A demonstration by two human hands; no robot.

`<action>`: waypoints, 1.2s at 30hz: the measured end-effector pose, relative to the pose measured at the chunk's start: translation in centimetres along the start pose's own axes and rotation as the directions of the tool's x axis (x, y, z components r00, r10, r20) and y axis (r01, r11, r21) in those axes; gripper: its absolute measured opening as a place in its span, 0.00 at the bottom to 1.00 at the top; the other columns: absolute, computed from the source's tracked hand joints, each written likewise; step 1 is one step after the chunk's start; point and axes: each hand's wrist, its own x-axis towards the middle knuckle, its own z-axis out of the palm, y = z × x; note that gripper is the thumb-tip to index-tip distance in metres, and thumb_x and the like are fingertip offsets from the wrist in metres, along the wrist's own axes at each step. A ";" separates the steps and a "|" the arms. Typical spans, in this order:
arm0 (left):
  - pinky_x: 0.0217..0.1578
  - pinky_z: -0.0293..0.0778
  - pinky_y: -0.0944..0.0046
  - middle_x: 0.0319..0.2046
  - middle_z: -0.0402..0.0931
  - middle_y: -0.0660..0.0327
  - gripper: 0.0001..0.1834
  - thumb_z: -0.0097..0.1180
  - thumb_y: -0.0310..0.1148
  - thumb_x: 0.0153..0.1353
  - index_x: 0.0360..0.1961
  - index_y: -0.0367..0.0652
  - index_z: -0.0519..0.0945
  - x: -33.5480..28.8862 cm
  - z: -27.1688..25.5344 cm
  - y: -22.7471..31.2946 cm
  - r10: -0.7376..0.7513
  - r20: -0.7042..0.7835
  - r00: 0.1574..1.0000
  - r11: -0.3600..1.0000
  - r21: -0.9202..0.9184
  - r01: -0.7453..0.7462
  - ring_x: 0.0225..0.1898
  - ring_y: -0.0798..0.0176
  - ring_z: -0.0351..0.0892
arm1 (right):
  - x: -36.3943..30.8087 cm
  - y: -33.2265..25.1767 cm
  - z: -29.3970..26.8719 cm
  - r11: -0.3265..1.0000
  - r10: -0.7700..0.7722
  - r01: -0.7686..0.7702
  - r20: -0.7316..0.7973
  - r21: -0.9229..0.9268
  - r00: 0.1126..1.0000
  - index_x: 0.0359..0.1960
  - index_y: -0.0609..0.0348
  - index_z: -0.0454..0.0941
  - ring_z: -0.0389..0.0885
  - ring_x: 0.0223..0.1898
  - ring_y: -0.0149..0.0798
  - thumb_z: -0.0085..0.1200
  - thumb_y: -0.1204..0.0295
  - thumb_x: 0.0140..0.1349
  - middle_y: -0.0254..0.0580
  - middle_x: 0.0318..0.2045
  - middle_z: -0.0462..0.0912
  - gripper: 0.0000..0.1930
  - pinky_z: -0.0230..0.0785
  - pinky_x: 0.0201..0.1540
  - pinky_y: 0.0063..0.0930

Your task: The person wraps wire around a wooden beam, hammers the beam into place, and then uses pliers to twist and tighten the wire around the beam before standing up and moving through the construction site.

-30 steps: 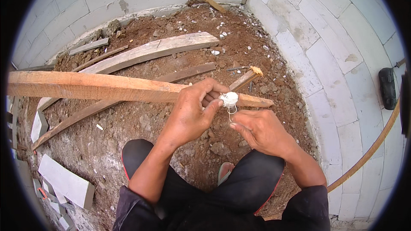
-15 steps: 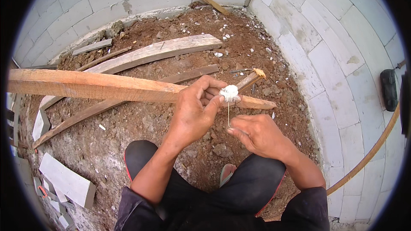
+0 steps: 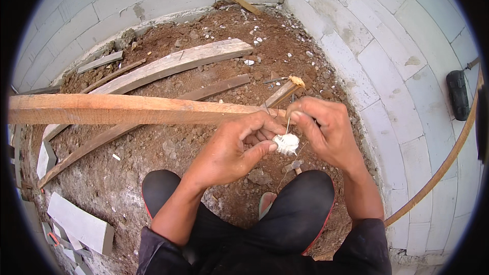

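A small white bundle of wound string is pinched between the thumb and fingers of my left hand. Just above it to the right, my right hand grips the string between thumb and forefinger. A short taut length of string runs up from the bundle to those fingertips. Another thin loose strand hangs below the bundle toward my right knee. Behind both hands lies a long orange-brown timber, its right end partly hidden by them.
On the rough soil lie a weathered plank, a thinner board and a short wooden piece. Pale blocks rest at lower left. Block walls rise behind and at right, where a black case and curved strip show.
My right hand has risen from below the bundle to above it, bringing the string upward. My left hand has lowered slightly with the bundle. The view has shifted a little.
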 end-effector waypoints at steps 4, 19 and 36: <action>0.37 0.77 0.67 0.36 0.80 0.57 0.12 0.55 0.16 0.61 0.46 0.35 0.78 0.3 -0.3 0.1 -0.080 -0.126 0.989 0.868 -0.496 0.007 0.34 0.65 0.80 | -1.9 2.2 2.7 0.999 0.026 -0.033 0.244 0.022 0.969 0.33 0.61 0.80 0.82 0.30 0.53 0.54 0.69 0.65 0.51 0.27 0.80 0.08 0.71 0.29 0.41; 0.37 0.76 0.71 0.34 0.79 0.61 0.09 0.58 0.18 0.63 0.44 0.32 0.78 -0.8 -0.8 0.1 -0.040 0.025 0.999 0.987 0.156 0.036 0.35 0.72 0.79 | -2.4 -1.1 1.0 0.982 -0.002 -0.018 0.105 0.188 0.994 0.36 0.62 0.82 0.81 0.28 0.53 0.54 0.73 0.65 0.48 0.28 0.81 0.06 0.73 0.30 0.40; 0.37 0.76 0.66 0.36 0.79 0.62 0.09 0.58 0.19 0.62 0.43 0.32 0.77 -1.4 -1.9 0.7 -0.014 -0.220 0.975 0.997 -0.075 -0.002 0.36 0.71 0.78 | -3.5 -2.0 3.9 0.999 -0.015 0.006 0.299 0.033 0.954 0.34 0.66 0.81 0.82 0.28 0.51 0.55 0.73 0.64 0.50 0.28 0.81 0.07 0.74 0.31 0.37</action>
